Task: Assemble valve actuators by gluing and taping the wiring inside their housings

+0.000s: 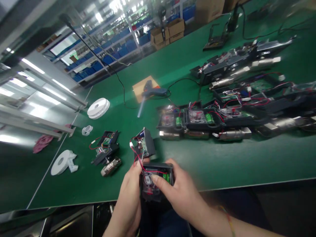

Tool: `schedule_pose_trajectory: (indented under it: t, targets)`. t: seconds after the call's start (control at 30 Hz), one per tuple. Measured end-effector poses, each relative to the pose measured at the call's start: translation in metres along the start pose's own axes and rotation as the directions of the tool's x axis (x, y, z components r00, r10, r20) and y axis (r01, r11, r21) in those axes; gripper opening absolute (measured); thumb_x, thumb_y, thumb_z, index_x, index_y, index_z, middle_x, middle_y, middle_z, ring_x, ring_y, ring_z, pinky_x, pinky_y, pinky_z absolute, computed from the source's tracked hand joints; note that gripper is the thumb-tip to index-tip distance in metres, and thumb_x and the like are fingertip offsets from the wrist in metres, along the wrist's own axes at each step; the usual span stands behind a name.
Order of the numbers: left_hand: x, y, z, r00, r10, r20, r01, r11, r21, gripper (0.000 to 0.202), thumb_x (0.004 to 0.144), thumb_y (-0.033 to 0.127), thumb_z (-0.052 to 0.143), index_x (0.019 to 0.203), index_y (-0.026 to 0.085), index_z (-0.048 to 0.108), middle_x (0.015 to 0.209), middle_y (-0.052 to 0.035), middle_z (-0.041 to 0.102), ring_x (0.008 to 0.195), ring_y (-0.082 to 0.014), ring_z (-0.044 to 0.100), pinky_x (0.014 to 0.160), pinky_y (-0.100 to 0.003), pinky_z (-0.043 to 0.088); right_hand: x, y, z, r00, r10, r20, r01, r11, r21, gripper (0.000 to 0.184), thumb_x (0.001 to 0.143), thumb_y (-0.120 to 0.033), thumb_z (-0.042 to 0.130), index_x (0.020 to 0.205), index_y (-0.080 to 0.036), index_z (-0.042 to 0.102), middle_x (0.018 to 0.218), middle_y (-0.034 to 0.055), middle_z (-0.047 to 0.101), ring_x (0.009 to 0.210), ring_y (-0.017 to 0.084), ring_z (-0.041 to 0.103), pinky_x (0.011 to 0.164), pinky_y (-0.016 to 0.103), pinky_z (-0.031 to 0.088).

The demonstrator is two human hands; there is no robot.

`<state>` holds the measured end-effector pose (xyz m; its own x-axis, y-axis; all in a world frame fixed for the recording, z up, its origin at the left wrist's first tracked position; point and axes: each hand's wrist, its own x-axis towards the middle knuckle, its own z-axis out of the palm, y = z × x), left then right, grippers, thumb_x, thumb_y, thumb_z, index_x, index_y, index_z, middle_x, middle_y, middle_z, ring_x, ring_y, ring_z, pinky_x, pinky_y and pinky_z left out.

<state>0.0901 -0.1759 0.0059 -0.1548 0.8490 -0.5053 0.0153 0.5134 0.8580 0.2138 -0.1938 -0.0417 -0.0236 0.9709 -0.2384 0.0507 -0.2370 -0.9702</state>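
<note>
Between both hands, at the near edge of the bench, is an opened black electronic device housing (155, 194) with a clear-covered mechanism, a green cylindrical part and red wires. My left hand (132, 187) grips its left side. My right hand (177, 187) wraps round the right side, its thumb pressed on the inside. A second black housing half (148, 144) with a circuit board stands just beyond, joined by red and black wires with a white connector (131, 144). The undersides of the held housing and some fingers are hidden.
Rows of similar opened devices (197, 118) with metal cylinders fill the right. A glue gun (154, 91) lies on a cardboard piece ahead. Left are another opened device (106, 148), white tape rolls (98, 108) and a label roll (61, 163). Cables cross the green bench (138, 67).
</note>
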Motion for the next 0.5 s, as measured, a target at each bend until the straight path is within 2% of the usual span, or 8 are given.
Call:
schedule_pose_trajectory:
  t: [0.07,0.13,0.17,0.23,0.33,0.5]
  targets:
    - [0.006,0.0,0.004,0.983,0.171,-0.064,-0.153,0.962,0.228,0.057,0.086,0.069,0.056,0.1,0.016,0.069,0.089,-0.0069,0.072,0.084,-0.0236,0.066,0.074,-0.032,0.05,-0.002,-0.001,0.003,1.0,-0.01,-0.019,0.009,1.0,-0.019,0.025,0.085,-0.047,0.06,0.083,-0.024,0.053,0.072,-0.0001,0.067,0.069,0.021,0.064,0.062,0.028,0.04]
    - [0.012,-0.004,0.006,0.926,0.369,-0.083,-0.286,0.826,0.486,0.057,0.09,0.072,0.045,0.084,0.018,0.064,0.077,-0.0051,0.067,0.076,-0.022,0.061,0.07,-0.032,0.045,-0.003,-0.002,0.005,0.999,-0.019,-0.045,0.017,0.999,-0.031,0.026,0.085,-0.049,0.058,0.082,-0.024,0.053,0.071,0.0,0.066,0.067,0.021,0.063,0.061,0.028,0.04]
    - [0.015,-0.005,0.007,0.901,0.428,-0.076,-0.311,0.757,0.575,0.058,0.092,0.072,0.039,0.081,0.02,0.061,0.074,-0.0047,0.066,0.072,-0.0218,0.06,0.068,-0.032,0.043,-0.002,-0.003,0.006,0.998,-0.021,-0.058,0.019,0.999,-0.041,0.027,0.084,-0.05,0.058,0.082,-0.024,0.052,0.069,0.0,0.066,0.065,0.021,0.062,0.061,0.028,0.039]
    - [0.018,-0.007,0.007,0.888,0.455,-0.07,-0.301,0.689,0.659,0.059,0.095,0.071,0.031,0.082,0.021,0.059,0.073,-0.0051,0.065,0.069,-0.0226,0.059,0.065,-0.033,0.04,-0.001,-0.004,0.006,0.997,-0.021,-0.079,0.017,0.998,-0.055,0.027,0.084,-0.051,0.058,0.081,-0.025,0.052,0.067,-0.0002,0.065,0.063,0.021,0.061,0.06,0.028,0.038]
    - [0.019,-0.005,0.008,0.895,0.441,-0.071,-0.276,0.672,0.687,0.058,0.095,0.069,0.028,0.084,0.022,0.059,0.072,-0.0055,0.066,0.066,-0.0233,0.058,0.063,-0.034,0.038,0.002,-0.004,0.005,0.996,-0.003,-0.089,-0.002,0.999,-0.05,0.026,0.082,-0.05,0.059,0.08,-0.025,0.052,0.064,-0.0007,0.064,0.059,0.021,0.06,0.058,0.028,0.037]
    - [0.019,0.003,0.015,0.896,0.439,-0.072,-0.252,0.633,0.732,0.053,0.096,0.065,0.028,0.08,0.023,0.056,0.067,-0.0039,0.063,0.064,-0.0228,0.056,0.062,-0.033,0.035,0.006,0.0,0.002,0.997,-0.011,-0.071,0.013,1.0,0.024,0.026,0.084,-0.049,0.061,0.081,-0.025,0.054,0.071,0.0008,0.069,0.066,0.021,0.064,0.06,0.027,0.04]
